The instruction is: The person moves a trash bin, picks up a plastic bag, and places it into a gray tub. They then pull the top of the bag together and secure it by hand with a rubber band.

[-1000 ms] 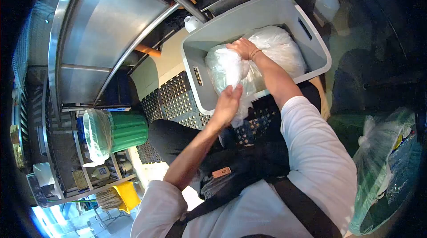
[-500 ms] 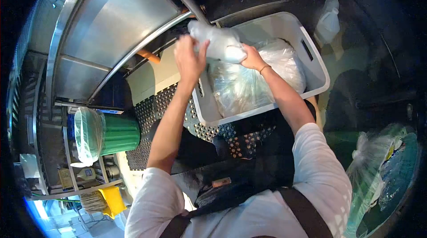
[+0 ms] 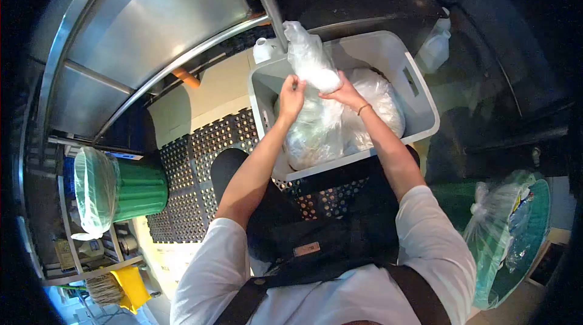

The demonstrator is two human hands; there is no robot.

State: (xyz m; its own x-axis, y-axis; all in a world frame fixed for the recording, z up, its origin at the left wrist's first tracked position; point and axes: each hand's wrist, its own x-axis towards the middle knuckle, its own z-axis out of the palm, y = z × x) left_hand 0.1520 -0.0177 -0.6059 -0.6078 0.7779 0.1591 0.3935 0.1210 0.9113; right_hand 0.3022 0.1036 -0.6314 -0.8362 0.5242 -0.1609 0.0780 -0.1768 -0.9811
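Note:
My right hand (image 3: 345, 93) grips the lower end of a crumpled clear plastic bag (image 3: 311, 54), which has a white bulge at the end near my fingers. Just left of that bag, my left hand (image 3: 292, 98) is closed, thumb and fingers curled together; whether a bit of plastic is pinched in it I cannot make out. Both hands are over a grey plastic tub (image 3: 425, 126) with handle slots. Inside the tub lie large, full clear plastic bags (image 3: 316, 136), shiny and wrinkled.
A green bin (image 3: 143, 185) with a clear liner is at left, another lined green bin (image 3: 540, 228) at lower right. White jugs (image 3: 435, 51) stand beyond the tub. A steel frame (image 3: 182, 51) rises at upper left. Perforated rubber mat (image 3: 203, 155) covers the floor.
The held bag has swung more upright, its free end now pointing away from me. My left hand has lowered and moved right, fingers more curled. The view has shifted slightly.

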